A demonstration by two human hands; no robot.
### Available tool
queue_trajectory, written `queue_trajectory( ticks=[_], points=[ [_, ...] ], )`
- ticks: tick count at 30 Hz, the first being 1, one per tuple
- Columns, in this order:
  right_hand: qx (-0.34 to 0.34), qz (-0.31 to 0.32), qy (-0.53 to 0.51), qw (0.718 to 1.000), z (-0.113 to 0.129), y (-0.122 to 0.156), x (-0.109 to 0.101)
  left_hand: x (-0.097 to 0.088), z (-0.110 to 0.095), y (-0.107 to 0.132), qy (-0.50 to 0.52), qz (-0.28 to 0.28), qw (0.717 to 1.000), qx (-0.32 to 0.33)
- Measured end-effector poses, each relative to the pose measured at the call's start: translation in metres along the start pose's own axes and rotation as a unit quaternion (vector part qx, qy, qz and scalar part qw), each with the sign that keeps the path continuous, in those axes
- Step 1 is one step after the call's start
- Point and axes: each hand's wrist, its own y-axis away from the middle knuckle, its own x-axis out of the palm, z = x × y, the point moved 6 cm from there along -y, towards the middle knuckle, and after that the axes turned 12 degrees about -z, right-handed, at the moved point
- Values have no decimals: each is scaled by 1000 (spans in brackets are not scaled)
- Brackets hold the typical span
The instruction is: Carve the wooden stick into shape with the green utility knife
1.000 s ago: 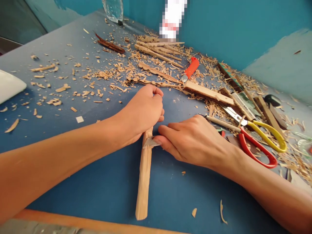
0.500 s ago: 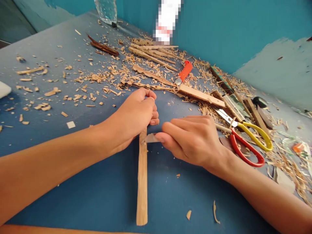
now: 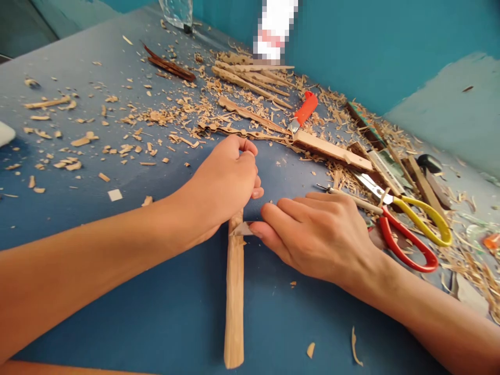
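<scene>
My left hand (image 3: 236, 177) is closed around the far end of a pale wooden stick (image 3: 235, 297), whose near end points toward me over the blue table. That far end is hidden under my fingers. Closed too, my right hand (image 3: 312, 234) grips a knife (image 3: 244, 229); only a short metal blade shows past my thumb, and its handle is covered by my hand. The blade lies across the stick just below my left hand, touching its surface. A small curl of wood sits beside the blade at the stick's right edge.
Scissors (image 3: 410, 224) with red and yellow handles lie right of my right hand, beside a thin tool (image 3: 357, 202). Behind are a red-handled knife (image 3: 305, 110), a wooden block (image 3: 332, 150), carved sticks (image 3: 250, 83) and many shavings. A clear bottle (image 3: 175, 11) stands far back.
The view has shifted slightly, so most things sit a little further right. The blade has moved slightly toward me along the stick. Both hands keep their grip.
</scene>
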Motion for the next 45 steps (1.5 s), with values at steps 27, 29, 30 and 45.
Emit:
queue_trajectory(
  ticks=[27, 29, 30, 45],
  points=[
    [20, -81, -27, 996, -9, -3, -9, 2, -5, 5, -41, 16, 999, 7],
    [3, -88, 6, 996, -2, -3, -10, 3, -4, 4, -44, 18, 999, 7],
    [0, -88, 20, 996, 0, -3, -10, 3, -4, 3, -47, 17, 999, 4],
    [-36, -12, 58, 998, 5, -5, -7, 0, 2, 2, -86, -2, 995, 43]
  ],
)
